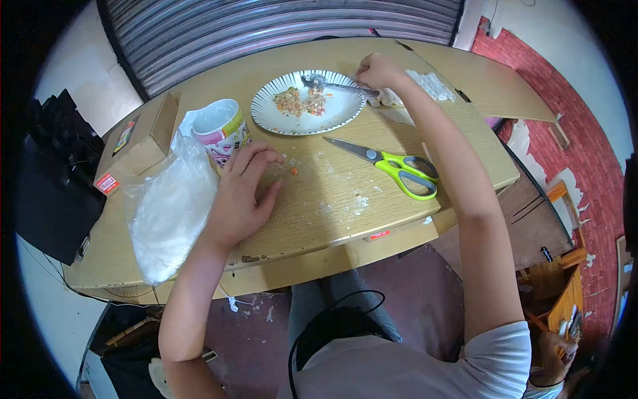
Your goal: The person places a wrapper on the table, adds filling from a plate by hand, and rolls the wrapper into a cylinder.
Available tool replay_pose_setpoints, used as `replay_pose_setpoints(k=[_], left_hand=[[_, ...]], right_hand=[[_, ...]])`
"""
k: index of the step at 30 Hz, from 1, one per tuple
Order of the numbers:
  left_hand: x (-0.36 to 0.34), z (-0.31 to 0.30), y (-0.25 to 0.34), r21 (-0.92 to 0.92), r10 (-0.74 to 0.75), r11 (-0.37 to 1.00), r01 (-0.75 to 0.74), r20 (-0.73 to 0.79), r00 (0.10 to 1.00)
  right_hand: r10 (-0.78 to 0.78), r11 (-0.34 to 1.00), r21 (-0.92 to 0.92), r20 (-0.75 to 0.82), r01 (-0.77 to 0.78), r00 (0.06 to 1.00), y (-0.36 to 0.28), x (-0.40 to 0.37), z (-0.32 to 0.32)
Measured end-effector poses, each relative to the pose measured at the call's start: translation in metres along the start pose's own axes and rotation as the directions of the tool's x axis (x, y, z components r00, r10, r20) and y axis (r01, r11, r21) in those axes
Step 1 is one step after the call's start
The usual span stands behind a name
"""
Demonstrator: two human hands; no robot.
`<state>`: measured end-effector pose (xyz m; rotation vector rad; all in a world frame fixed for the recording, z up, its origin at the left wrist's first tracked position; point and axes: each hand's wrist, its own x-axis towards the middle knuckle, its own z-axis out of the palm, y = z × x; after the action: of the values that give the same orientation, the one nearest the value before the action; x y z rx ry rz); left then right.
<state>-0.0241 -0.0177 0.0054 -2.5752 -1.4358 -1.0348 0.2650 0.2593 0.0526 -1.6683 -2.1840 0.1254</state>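
Note:
My right hand (377,70) grips the handle of a metal spoon (325,84) whose bowl rests on a white paper plate (272,118) holding chopped orange and white filling (302,102). My left hand (240,193) lies palm down on the wooden table (332,206), fingers spread, its fingertips by small crumbs (292,170) and touching the base of a pink and yellow cup (221,130). It holds nothing.
Green-handled scissors (392,166) lie right of my left hand. A clear plastic bag of white stuff (169,209) sits to its left, a cardboard box (136,143) behind that. White wrappers (425,85) lie at the far right. Flour dusts the table.

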Motion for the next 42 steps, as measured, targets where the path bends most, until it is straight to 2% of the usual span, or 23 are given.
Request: replay_pose_setpoints(k=[2, 3, 5, 6, 8, 9, 11, 12, 14, 15, 17, 20, 30, 32, 36, 39, 41, 42], left_hand=[[-0.001, 0.001, -0.002, 0.014, 0.012, 1.0, -0.011, -0.037, 0.999], [-0.001, 0.002, -0.003, 0.013, 0.013, 1.0, -0.013, -0.036, 0.999], [-0.001, 0.002, -0.004, 0.003, 0.026, 1.0, -0.026, -0.049, 0.998], [0.0, 0.002, -0.004, 0.0, 0.028, 1.0, -0.028, -0.049, 0.998], [0.0, 0.002, -0.003, -0.011, 0.04, 0.999, -0.041, -0.057, 0.998], [0.0, 0.001, -0.003, -0.013, 0.042, 0.999, -0.042, -0.056, 0.998], [0.0, 0.002, -0.002, 0.014, 0.031, 0.999, -0.031, -0.053, 0.998], [0.0, 0.002, -0.002, 0.013, 0.033, 0.999, -0.033, -0.051, 0.998], [0.001, 0.002, -0.002, 0.006, 0.044, 0.999, -0.044, -0.07, 0.997], [0.001, 0.003, -0.002, 0.006, 0.044, 0.999, -0.043, -0.069, 0.997], [0.001, 0.002, -0.003, 0.006, 0.055, 0.998, -0.055, -0.075, 0.996], [0.001, 0.003, -0.004, -0.011, 0.052, 0.999, -0.053, -0.076, 0.996], [0.001, 0.001, -0.002, 0.001, 0.047, 0.999, -0.047, -0.064, 0.997], [0.001, 0.001, -0.002, 0.015, 0.027, 1.0, -0.027, -0.018, 0.999], [0.0, 0.003, -0.003, 0.005, 0.016, 1.0, -0.016, -0.014, 1.0], [0.001, 0.003, -0.002, 0.013, 0.046, 0.999, -0.045, -0.08, 0.996], [0.002, 0.001, 0.0, -0.003, 0.038, 0.999, -0.039, -0.056, 0.998], [0.002, 0.0, 0.0, -0.003, 0.037, 0.999, -0.038, -0.056, 0.998]], right_hand=[[-0.085, 0.992, 0.091, 0.006, 0.084, 0.996, 0.003, 0.002, -0.007], [-0.083, 0.992, 0.091, 0.006, 0.082, 0.997, 0.005, -0.002, -0.012], [-0.184, 0.982, 0.026, -0.099, 0.187, 0.978, 0.008, -0.021, -0.026], [-0.181, 0.983, 0.024, -0.099, 0.184, 0.978, 0.006, -0.038, -0.034], [-0.011, 0.982, -0.188, -0.094, -0.007, 0.995, 0.001, -0.078, -0.045], [-0.009, 0.982, -0.188, -0.095, -0.009, 0.995, 0.004, -0.093, -0.045], [-0.199, 0.969, -0.101, 0.228, 0.226, 0.953, 0.011, -0.114, -0.046], [-0.196, 0.97, -0.1, 0.228, 0.223, 0.954, 0.012, -0.121, -0.039], [-0.339, 0.937, -0.026, 0.188, 0.349, 0.922, 0.011, -0.126, -0.019], [-0.339, 0.937, -0.025, 0.189, 0.349, 0.922, 0.005, -0.126, -0.018], [-0.262, 0.941, -0.151, 0.24, 0.303, 0.935, -0.008, -0.124, -0.017], [-0.187, 0.939, -0.243, 0.233, 0.243, 0.954, -0.013, -0.119, -0.018], [-0.166, 0.916, -0.326, 0.225, 0.235, 0.96, -0.013, -0.124, -0.021], [-0.218, 0.917, -0.293, 0.199, 0.271, 0.955, -0.012, -0.124, -0.02], [-0.2, 0.932, -0.252, 0.246, 0.262, 0.948, -0.006, -0.116, -0.012], [-0.252, 0.937, -0.202, 0.182, 0.287, 0.951, 0.005, -0.11, -0.015], [-0.294, 0.955, 0.133, 0.343, 0.264, 0.892, 0.017, -0.1, -0.036], [-0.291, 0.952, 0.186, 0.306, 0.242, 0.907, 0.016, -0.099, -0.05]])
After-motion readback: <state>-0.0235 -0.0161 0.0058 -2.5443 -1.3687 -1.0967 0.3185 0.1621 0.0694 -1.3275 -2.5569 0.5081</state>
